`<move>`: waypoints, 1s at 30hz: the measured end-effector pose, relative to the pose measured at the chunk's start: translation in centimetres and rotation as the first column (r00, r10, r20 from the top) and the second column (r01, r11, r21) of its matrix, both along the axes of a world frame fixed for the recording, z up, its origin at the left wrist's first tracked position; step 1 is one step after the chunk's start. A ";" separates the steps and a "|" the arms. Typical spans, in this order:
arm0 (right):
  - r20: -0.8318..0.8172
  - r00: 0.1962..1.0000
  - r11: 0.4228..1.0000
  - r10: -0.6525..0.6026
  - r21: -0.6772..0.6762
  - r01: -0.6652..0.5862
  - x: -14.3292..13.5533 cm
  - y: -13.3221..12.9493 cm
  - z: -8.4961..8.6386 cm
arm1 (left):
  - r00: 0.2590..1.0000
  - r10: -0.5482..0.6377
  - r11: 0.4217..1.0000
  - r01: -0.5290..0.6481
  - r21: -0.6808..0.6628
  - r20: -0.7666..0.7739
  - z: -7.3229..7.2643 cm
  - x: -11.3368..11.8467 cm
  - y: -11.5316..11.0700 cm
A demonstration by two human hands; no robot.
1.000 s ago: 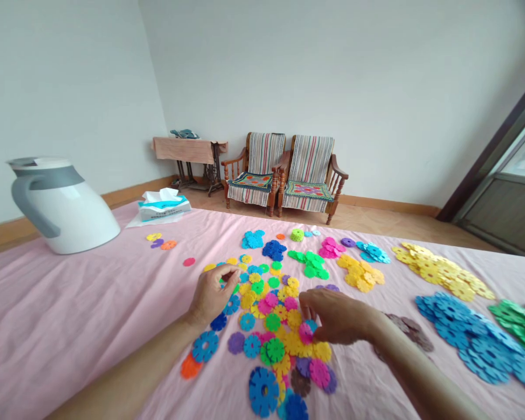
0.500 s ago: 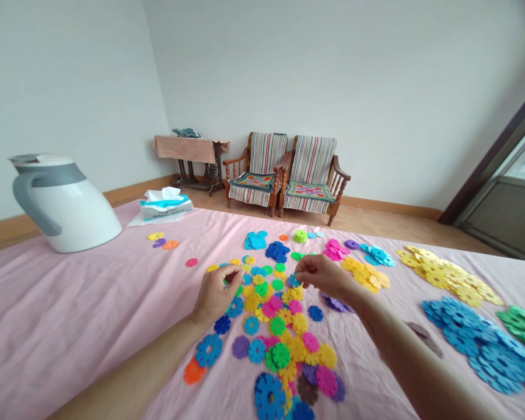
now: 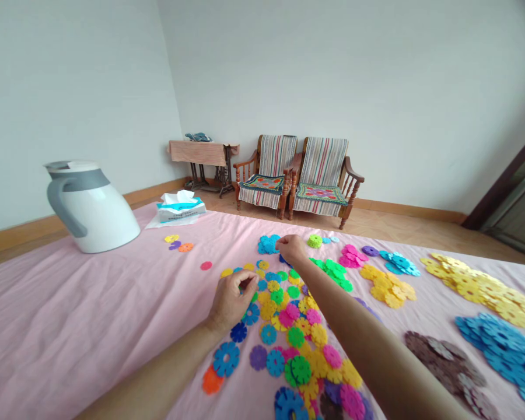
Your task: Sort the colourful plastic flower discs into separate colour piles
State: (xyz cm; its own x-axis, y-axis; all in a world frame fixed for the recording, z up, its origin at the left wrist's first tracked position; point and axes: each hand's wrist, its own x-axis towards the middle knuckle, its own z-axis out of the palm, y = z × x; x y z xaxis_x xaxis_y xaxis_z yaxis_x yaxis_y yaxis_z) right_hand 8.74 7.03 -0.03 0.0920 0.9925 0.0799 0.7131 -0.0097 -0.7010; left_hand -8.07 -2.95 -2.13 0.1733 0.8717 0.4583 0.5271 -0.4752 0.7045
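My left hand (image 3: 234, 296) is curled at the left edge of a mixed spread of notched, flower-shaped plastic discs (image 3: 295, 336). Its thumb and index finger come together, and whatever they hold is hidden. Farther out, my right hand (image 3: 294, 249) has its fingers pinched beside the light blue disc pile (image 3: 268, 244), partly covering a dark blue pile behind it. I cannot make out what is in that pinch. Just right of the right wrist lies a green disc pile (image 3: 335, 273).
Sorted piles run along the right: pink (image 3: 352, 256), orange-yellow (image 3: 387, 286), yellow (image 3: 476, 286), brown (image 3: 441, 361) and blue (image 3: 503, 344). A white jug (image 3: 102, 213) and a tissue box (image 3: 181, 210) stand at the left on the pink cloth (image 3: 114, 326). Two chairs (image 3: 324, 166) are beyond.
My right hand has moved forward and left, from the spread's right edge to the light blue pile. The left hand stays near the spread's left edge. The view has shifted slightly left.
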 end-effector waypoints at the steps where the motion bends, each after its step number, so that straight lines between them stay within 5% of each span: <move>1: 0.007 1.000 1.000 -0.010 0.018 0.010 0.1 -0.2 -0.1 | 1.000 -0.002 1.000 0.002 0.001 0.003 0.0 0.0 0.0; 5: 0.027 1.000 0.994 -0.013 0.110 0.010 1.6 -3.2 -0.3 | 1.000 0.000 1.000 0.000 0.008 0.005 -0.1 0.1 -0.1; 11: 0.040 0.998 0.984 0.048 0.171 -0.054 4.8 -11.1 -0.8 | 1.000 -0.031 1.000 0.031 0.008 0.000 0.2 0.2 -0.1; 16: 0.036 0.997 0.976 0.071 0.202 -0.077 6.1 -15.8 -2.2 | 0.948 -0.304 0.950 0.293 -0.112 -0.099 1.9 -0.5 -0.6; 20: 0.005 0.998 0.970 0.068 0.235 -0.068 6.3 -17.1 -3.1 | 0.811 -0.531 0.846 0.496 -0.195 -0.246 3.4 -0.7 -1.9; 25: -0.018 0.997 0.966 0.069 0.249 -0.063 6.3 -17.2 -3.9 | 0.718 -0.563 0.826 0.503 -0.253 -0.410 3.7 -0.4 -2.6; 30: -0.029 0.997 0.964 0.072 0.259 -0.062 6.3 -17.1 -3.9 | 0.702 -0.571 0.821 0.487 -0.299 -0.425 3.8 -0.2 -2.5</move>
State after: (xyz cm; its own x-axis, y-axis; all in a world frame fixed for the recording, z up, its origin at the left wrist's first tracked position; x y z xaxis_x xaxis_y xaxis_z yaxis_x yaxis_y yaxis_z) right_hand 15.08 -10.10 -3.92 0.0339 0.9427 0.3318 0.6788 0.2219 -0.7000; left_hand -8.28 -5.44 1.63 0.7841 0.6180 0.0570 0.5051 -0.6887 0.5202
